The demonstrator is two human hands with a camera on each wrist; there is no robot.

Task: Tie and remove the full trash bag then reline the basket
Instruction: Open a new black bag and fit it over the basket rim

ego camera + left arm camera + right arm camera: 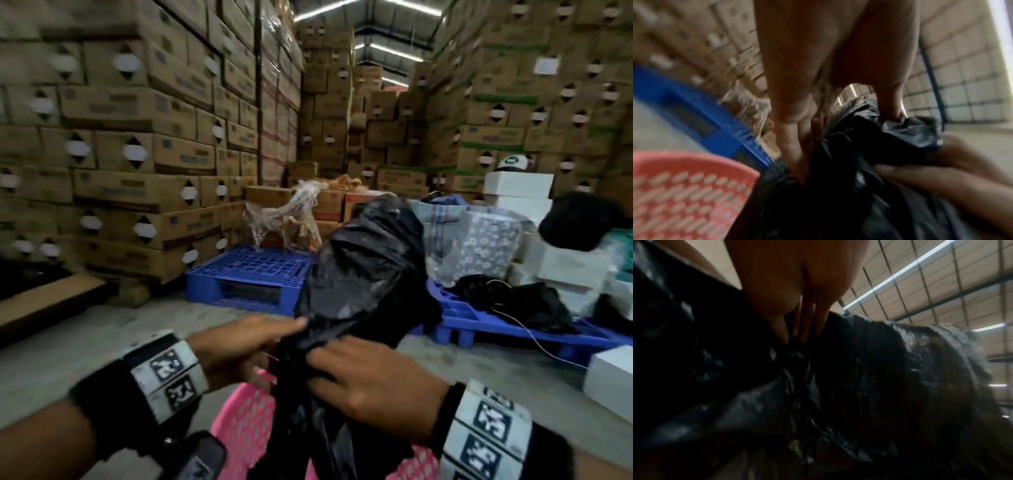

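Trash bag [363, 274], black: stood bunched at frame centre, lower end in pink basket [246, 421] at bottom centre. Was pinched between thumb and fingers of left hand [236, 346], gripped by curled right hand [373, 383]. Could have torn or slipped under a hard pull, or tipped the basket. Nothing in the way; blue pallet [250, 274] and cartons [120, 137] well behind.

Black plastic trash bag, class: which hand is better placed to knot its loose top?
Likely left: left hand holds the black plastic trash bag nearest the loose top; right hand grips lower, anchoring.
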